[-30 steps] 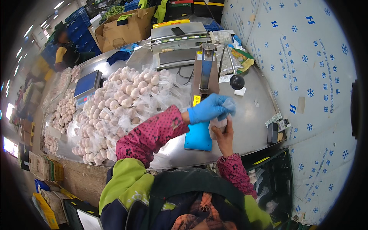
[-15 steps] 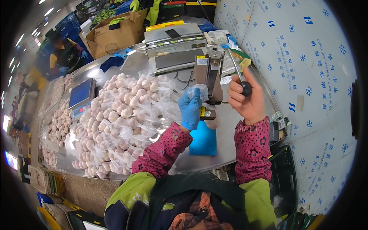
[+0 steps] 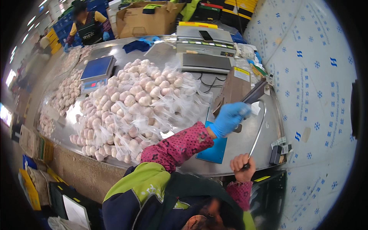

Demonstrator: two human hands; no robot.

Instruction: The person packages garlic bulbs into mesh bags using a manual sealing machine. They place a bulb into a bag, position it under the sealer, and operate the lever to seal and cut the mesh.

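Observation:
My left hand [image 3: 230,118], in a blue glove and slightly blurred, is closed at the clipping machine [image 3: 233,86]. A bit of translucent white netting [image 3: 255,108] sticks out past its fingertips. My bare right hand [image 3: 240,165] is wrapped round the black knob of the machine's bent metal lever [image 3: 259,132], which is swung down near the table's front edge. The machine's brown body stands tilted, with a blue plate [image 3: 214,151] beneath my left wrist. Left of my arm lies a big heap of garlic bulbs [image 3: 142,97], many in white net bags [image 3: 188,101].
A blue-topped scale [image 3: 97,68] stands behind the heap at left. Beyond the machine are a flat grey appliance [image 3: 207,61] with a phone [image 3: 206,35] on it, and black cables. A printed wall panel [image 3: 310,99] borders the right. A co-worker [image 3: 88,27] stands at the far left.
My right hand has pulled the lever down toward me from its raised position. The machine now leans to the right in view, my left hand has moved right, and the view has shifted.

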